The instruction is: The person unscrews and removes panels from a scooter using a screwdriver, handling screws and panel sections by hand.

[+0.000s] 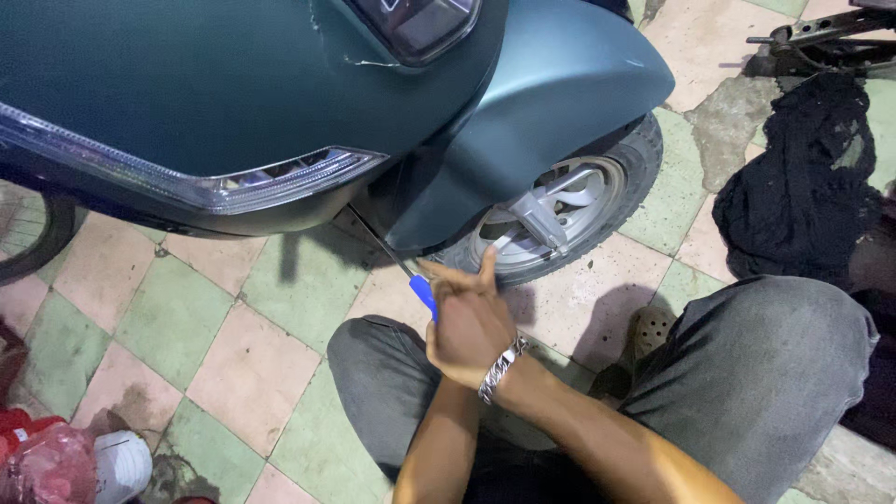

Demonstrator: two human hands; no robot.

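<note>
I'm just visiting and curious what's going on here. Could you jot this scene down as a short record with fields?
Setting: checkered tiled floor, person seated, knees up
Vehicle: teal scooter, front wheel under its fender
Hands: hands clasped together around a blue-handled screwdriver
Tool direction: shaft points up under the scooter's front panel
Wrist: metal bracelet
Nearby: black cloth at right

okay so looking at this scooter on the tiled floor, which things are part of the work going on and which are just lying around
In use:
- blue-handled screwdriver, shaft reaching under the front panel
- right hand gripping its handle
- left hand, mostly hidden behind the right
- teal scooter and its front wheel

Lying about:
- black cloth on the floor
- red plastic bag
- white container
- metal part, top right
</note>
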